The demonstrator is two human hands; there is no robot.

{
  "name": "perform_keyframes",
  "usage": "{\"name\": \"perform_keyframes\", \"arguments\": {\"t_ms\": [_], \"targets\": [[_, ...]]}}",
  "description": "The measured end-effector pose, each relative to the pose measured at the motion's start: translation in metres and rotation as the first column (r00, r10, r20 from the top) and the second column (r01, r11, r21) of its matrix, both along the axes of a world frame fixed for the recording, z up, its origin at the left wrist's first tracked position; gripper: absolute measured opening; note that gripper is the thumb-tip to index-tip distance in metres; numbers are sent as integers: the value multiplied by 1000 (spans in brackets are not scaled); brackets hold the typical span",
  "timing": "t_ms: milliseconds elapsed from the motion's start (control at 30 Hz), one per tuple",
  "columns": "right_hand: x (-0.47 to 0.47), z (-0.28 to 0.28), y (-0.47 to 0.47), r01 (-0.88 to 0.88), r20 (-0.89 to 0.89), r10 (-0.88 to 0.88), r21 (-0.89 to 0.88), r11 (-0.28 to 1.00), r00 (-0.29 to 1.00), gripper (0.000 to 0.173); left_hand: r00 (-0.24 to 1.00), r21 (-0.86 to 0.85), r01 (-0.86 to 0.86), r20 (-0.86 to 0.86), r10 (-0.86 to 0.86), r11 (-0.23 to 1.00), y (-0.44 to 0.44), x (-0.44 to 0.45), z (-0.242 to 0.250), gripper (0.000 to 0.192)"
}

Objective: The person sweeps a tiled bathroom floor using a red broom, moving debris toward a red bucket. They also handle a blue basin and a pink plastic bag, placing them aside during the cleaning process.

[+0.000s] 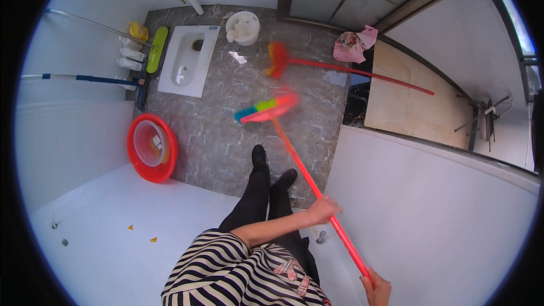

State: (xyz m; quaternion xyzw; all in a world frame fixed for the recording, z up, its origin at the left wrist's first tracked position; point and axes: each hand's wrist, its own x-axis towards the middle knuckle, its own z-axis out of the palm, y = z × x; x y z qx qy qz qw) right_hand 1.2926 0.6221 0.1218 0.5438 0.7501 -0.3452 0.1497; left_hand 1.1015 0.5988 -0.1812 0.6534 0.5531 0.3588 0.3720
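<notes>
A broom with a red handle point(304, 170) slants from the lower right up to the floor. Its pink head with blue, green and red bristles point(267, 108) is over the grey tiles, the right end blurred. Around the middle of the handle is my left hand point(324, 210). Lower down, near the handle's end, my right hand point(376, 285) grips it. Beyond the broom head, a second long red-handled tool point(361, 70) has a blurred red and yellow head point(278, 59). A white scrap point(237, 57) lies on the tiles left of that head.
Left stand a squat toilet point(187, 61), a green flat mop point(157, 49), a blue-handled tool point(106, 79) and a red basin point(173, 153) with a clear tub inside. A white bin point(243, 28) is at the back. Pink cloth point(355, 44) lies by the doorway.
</notes>
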Motion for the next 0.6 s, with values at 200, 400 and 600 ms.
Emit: {"name": "perform_keyframes", "arguments": {"t_ms": [200, 400, 600], "targets": [[-62, 32, 18, -118, 296, 162, -160, 980, 941, 26, 989, -69, -21, 145, 30, 997, -27, 12, -15, 28], [-153, -103, 30, -520, 203, 524, -75, 851, 827, 34, 975, -66, -200, -113, 192, 977, -51, -145, -108, 15], [-281, -147, 30, -601, 45, 599, 16, 799, 799, 34, 821, 42, -422, -407, 401, 906, -71, -310, -109, 20]]}}
